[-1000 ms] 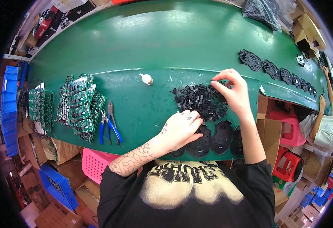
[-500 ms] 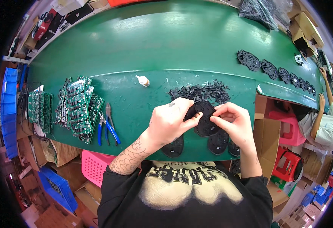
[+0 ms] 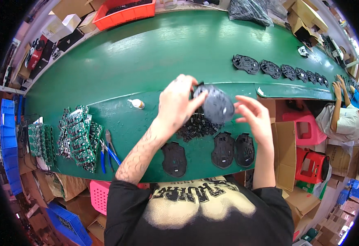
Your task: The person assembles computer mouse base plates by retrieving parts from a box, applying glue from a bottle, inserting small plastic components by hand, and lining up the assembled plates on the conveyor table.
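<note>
Raised above the green table, a black plastic mouse base (image 3: pixel 217 107) shows its smooth side. My left hand (image 3: pixel 178 101) pinches its upper left edge between thumb and fingers. Just off its right edge is my right hand (image 3: pixel 251 115), fingers apart and holding nothing. Below the held piece lies a pile of small black plastic parts (image 3: pixel 198 128), partly hidden by it. Nearer me, two mouse bases lie side by side, a left one (image 3: pixel 223 151) and a right one (image 3: pixel 244 150). Another black base (image 3: pixel 174 159) rests by my left forearm.
Stacked green circuit boards (image 3: pixel 79 133) and blue-handled pliers (image 3: pixel 110 153) lie at left. A small white bottle (image 3: pixel 137 103) stands beyond them. More mouse bases (image 3: pixel 270 68) line the far right. Another person (image 3: pixel 339 117) works there. A red bin (image 3: pixel 124 14) sits at the back.
The mouse base has been lifted away from me and turned, so its smooth side now shows. My right hand has let go of it. The view has shifted somewhat.
</note>
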Available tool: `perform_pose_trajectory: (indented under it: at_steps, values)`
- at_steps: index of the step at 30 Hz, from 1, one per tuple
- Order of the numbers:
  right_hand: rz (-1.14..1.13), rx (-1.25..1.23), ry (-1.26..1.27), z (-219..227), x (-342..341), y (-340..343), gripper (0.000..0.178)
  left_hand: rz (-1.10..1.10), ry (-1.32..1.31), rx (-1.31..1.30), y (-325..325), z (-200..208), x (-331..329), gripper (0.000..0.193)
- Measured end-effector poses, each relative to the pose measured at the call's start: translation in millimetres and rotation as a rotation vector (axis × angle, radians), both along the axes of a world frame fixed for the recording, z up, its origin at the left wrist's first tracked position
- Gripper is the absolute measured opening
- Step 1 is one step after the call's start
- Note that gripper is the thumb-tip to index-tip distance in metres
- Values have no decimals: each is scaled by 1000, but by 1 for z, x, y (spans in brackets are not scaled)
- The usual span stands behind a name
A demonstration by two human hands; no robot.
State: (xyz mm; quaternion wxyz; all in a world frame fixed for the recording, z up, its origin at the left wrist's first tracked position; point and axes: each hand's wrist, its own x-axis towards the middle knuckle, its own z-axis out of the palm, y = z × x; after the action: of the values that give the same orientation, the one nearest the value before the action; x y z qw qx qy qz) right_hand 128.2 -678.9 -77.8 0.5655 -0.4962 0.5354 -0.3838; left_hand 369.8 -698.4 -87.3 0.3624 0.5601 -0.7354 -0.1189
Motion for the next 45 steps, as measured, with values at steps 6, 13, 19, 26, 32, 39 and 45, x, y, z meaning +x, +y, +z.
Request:
perform_pose_trajectory:
  at_steps: [6,13,19,26,32,39,45]
  values:
    - [-267,-184,-52,-8,-39,29,25,217,-67,159,-96,-31,-20,49]
    - [-396,-163,-54,-25,-78,70,20,341,-292,267,-127,-57,-34,56]
    - [-442,-121,-78,-32,-78,67,20,220,-194,350,-113,-37,-37,57]
    - [-299,-190,-56,-26,-61,56,21,150,-232,370,-114,-32,-41,54]
    - [-321,-186,-46,-30,-63,64,20,138,-198,292,-117,-34,-38,45]
    - [-406,-135,-62,-41,-68,67,19,206,-161,356,-116,-39,-41,51]
    - [-401,-193,-63,-46,-62,60,18,137,-100,123,-75,-18,-42,54]
